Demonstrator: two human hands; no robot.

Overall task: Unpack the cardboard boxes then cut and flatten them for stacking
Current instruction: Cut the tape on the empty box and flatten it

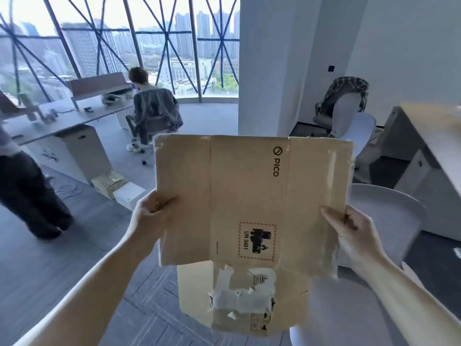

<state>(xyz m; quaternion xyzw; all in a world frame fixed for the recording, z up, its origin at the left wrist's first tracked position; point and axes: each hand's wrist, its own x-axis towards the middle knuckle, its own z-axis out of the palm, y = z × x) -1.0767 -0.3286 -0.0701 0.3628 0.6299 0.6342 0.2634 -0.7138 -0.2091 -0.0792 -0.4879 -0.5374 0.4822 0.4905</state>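
holding flattened box [249,196] upright in mid-air, printed face toward camera; "pico" logo upper right, un 3481 label lower centre. left hand [152,216] grasping left edge of box, thumb on front face, fingers wrapped behind. right hand [349,228] grasping right edge, thumb on front face. second box [197,290], also flattened, directly below first, torn white label remnants on face; support under it unclear. background: seated person [152,108] at long counter [74,121]; small cartons [109,183] on floor beside counter.
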